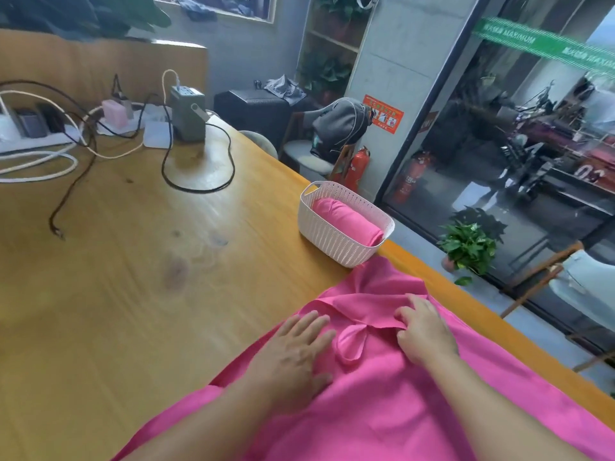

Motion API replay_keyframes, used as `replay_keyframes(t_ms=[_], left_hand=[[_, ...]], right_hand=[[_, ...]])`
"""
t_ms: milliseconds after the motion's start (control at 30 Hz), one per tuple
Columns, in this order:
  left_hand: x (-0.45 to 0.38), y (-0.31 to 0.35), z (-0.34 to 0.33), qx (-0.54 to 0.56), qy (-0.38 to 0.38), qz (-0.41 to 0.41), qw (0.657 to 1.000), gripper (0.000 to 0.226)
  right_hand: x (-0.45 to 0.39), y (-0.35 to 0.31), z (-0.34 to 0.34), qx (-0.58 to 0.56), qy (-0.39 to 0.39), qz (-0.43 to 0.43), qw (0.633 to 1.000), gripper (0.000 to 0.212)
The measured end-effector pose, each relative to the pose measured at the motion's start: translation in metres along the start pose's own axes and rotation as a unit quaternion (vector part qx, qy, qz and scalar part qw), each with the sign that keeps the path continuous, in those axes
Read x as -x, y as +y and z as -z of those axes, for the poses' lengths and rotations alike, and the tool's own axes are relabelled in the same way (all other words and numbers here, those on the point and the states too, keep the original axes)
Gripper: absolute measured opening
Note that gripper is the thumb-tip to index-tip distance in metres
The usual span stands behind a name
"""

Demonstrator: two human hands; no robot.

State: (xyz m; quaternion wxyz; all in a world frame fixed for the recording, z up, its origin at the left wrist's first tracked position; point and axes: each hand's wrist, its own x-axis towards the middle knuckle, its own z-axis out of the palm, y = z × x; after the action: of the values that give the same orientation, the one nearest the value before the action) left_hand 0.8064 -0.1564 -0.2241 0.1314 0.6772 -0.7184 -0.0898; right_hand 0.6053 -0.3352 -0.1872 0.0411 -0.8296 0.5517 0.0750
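A pink cloth [382, 410] lies spread over the near right part of the wooden table [139, 294], with a folded flap and a small loop near its far end. My left hand [293, 351] rests flat on the cloth, fingers straight and spread. My right hand [424, 331] has curled fingers and pinches the edge of the folded flap. Beyond the cloth stands a white woven basket [332, 241] with a rolled pink cloth [346, 221] inside it.
At the table's far left lie a power strip [36, 141], chargers, a green box-shaped device [188, 113] and looping cables [196, 184]. The table's right edge runs diagonally; past it are chairs, fire extinguishers [356, 168], a potted plant [466, 247] and a glass wall.
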Motion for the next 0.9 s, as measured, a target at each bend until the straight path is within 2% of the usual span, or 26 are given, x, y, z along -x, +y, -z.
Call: replay_keyframes(t_ms=[67, 167, 267, 333, 433, 500, 533, 633, 700, 767, 833, 900], left_hand=[[-0.007, 0.011, -0.001, 0.012, -0.041, -0.016, 0.999, 0.076], [-0.011, 0.016, 0.003, 0.0, -0.061, -0.026, 0.998, 0.078], [-0.004, 0.018, 0.011, -0.01, -0.044, -0.064, 0.997, 0.079], [0.004, 0.021, 0.011, 0.012, -0.09, -0.111, 0.99, 0.07], [0.014, 0.028, 0.007, -0.002, -0.044, -0.151, 0.987, 0.041], [0.011, 0.034, 0.019, 0.035, -0.025, -0.11, 0.993, 0.027], [0.004, 0.035, 0.023, 0.074, -0.002, -0.061, 0.995, 0.029], [-0.031, 0.032, 0.027, 0.138, 0.105, 0.066, 0.983, 0.027], [-0.057, 0.026, 0.022, 0.164, 0.098, 0.133, 0.973, 0.029], [-0.079, 0.022, 0.017, 0.187, 0.064, 0.179, 0.964, 0.043], [-0.097, 0.023, 0.011, 0.185, 0.054, 0.188, 0.963, 0.05], [-0.115, 0.026, 0.005, 0.179, 0.049, 0.183, 0.965, 0.051]], right_hand=[[-0.007, 0.009, 0.002, -0.059, -0.012, 0.028, 0.998, 0.032], [-0.009, 0.02, 0.003, -0.107, -0.036, 0.035, 0.993, 0.019], [-0.008, 0.033, 0.016, -0.126, -0.072, 0.013, 0.989, 0.015], [-0.007, 0.044, 0.033, -0.096, -0.129, 0.011, 0.987, 0.009], [-0.005, 0.05, 0.058, -0.123, -0.188, 0.006, 0.975, 0.014], [-0.01, 0.05, 0.064, -0.193, -0.166, 0.017, 0.967, 0.023], [-0.016, 0.049, 0.065, -0.235, -0.145, 0.023, 0.961, 0.025], [-0.041, 0.035, 0.06, -0.346, -0.088, 0.018, 0.934, 0.012], [-0.063, 0.024, 0.055, -0.337, -0.061, 0.001, 0.939, 0.024], [-0.085, 0.017, 0.047, -0.31, -0.039, -0.019, 0.95, 0.018], [-0.102, 0.013, 0.039, -0.265, -0.034, -0.047, 0.963, 0.01], [-0.113, 0.015, 0.029, -0.206, -0.045, -0.077, 0.974, 0.015]])
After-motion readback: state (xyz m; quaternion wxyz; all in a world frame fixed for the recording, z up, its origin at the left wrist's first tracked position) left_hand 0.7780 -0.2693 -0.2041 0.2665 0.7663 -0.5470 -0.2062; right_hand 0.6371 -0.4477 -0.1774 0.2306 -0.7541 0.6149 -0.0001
